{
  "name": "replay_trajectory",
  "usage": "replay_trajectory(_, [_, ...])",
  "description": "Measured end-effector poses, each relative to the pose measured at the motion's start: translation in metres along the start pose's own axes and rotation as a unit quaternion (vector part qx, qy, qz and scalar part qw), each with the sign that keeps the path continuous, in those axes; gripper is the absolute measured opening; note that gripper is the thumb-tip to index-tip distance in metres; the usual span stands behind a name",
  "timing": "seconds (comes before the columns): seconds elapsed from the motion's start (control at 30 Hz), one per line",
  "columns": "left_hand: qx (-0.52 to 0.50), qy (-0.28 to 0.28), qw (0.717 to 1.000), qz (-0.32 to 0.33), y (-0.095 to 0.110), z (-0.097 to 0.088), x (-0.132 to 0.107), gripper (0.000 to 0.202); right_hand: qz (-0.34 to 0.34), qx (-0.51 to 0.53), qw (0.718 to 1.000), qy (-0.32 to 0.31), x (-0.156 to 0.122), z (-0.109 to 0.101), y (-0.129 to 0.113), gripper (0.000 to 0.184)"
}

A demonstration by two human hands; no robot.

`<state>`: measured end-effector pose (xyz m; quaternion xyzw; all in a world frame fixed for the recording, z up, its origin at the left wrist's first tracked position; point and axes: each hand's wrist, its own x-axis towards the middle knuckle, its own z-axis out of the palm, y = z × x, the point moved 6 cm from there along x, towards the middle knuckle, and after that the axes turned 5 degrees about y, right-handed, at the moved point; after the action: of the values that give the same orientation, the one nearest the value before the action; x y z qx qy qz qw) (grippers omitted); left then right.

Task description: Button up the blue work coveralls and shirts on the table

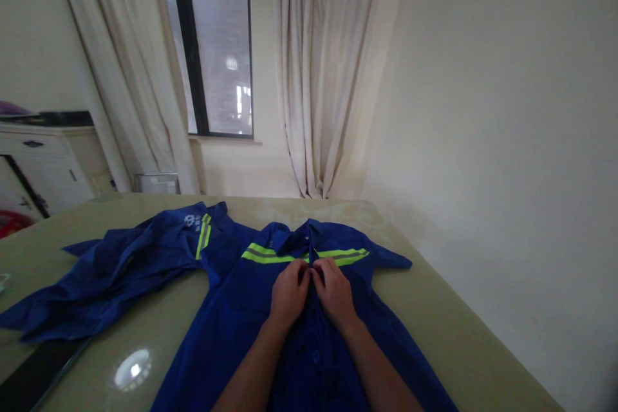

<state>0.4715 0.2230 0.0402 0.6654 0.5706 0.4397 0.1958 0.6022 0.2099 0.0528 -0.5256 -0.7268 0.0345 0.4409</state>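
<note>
A blue work jacket (241, 315) with yellow-green and grey reflective stripes lies spread on the table, its collar pointing away from me. Both hands meet at its front placket, just below the chest stripe. My left hand (290, 290) pinches the left edge of the placket. Close against it, my right hand (333, 286) pinches the other edge, fingertips nearly touching. Whatever small part sits between the fingertips is hidden. A button (316, 356) shows lower down the placket, between my forearms. The jacket's sleeve on the left is stretched out, with a white logo near its stripe.
The greenish table (463, 341) runs along a bare wall on the right. A dark flat object (41, 376) lies at the front left, partly under the sleeve. Behind stand curtains (321, 77), a window (219, 45) and a white cabinet (48, 154).
</note>
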Motion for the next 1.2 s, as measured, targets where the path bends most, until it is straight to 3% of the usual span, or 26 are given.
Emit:
replay_trajectory(0.33, [0.003,-0.012,1.0,0.024,-0.001,0.003,-0.001,0.012,0.044,0.036,0.998,-0.025,0.002,0.001,0.011,0.027])
replay_trajectory(0.6, [0.007,-0.005,1.0,0.024,0.0,0.004,-0.002,0.014,0.043,-0.078,0.996,-0.001,-0.001,-0.001,0.007,0.027])
replay_trajectory(0.7, [0.014,-0.008,0.999,0.03,0.003,0.003,-0.003,0.013,0.033,-0.069,0.997,-0.003,0.0,0.0,0.007,0.024])
replay_trajectory(0.9, [0.049,-0.008,0.998,0.032,0.004,0.002,-0.005,0.013,0.078,-0.065,0.995,0.01,-0.001,-0.002,0.014,0.023])
replay_trajectory(1.07, [0.06,-0.018,0.997,0.039,0.003,0.005,-0.005,0.013,0.064,-0.044,0.997,0.003,-0.001,-0.001,0.012,0.026])
replay_trajectory(1.2, [0.072,-0.022,0.997,0.021,0.0,0.005,-0.005,0.01,0.085,-0.061,0.994,0.045,0.0,-0.008,0.014,0.022])
